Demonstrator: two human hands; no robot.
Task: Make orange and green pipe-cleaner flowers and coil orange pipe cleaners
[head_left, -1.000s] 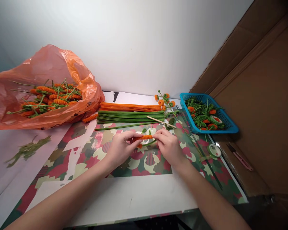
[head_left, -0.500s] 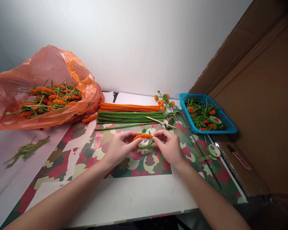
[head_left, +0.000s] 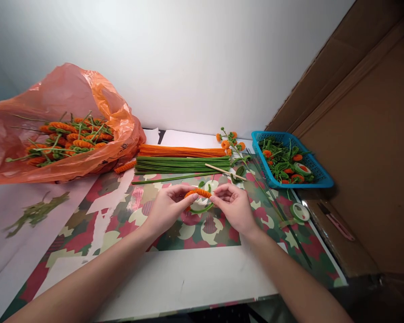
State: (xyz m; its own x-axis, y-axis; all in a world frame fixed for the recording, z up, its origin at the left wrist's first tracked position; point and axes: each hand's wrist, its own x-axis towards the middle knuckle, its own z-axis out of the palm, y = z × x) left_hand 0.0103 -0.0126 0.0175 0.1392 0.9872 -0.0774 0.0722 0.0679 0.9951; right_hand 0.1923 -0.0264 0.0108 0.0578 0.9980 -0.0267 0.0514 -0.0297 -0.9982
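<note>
Your left fingers (head_left: 187,203) pinch the orange coil (head_left: 204,193), your right fingers (head_left: 219,203) closed at its right end, above the patterned tabletop (head_left: 170,237), green stems (head_left: 182,164) lying just beyond.

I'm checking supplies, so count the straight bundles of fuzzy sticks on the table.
2: the orange bundle, right of the plastic bag, and the green bundle just in front of it. More may be hidden.

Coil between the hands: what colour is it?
The coil is orange, seen best in the head view.
</note>
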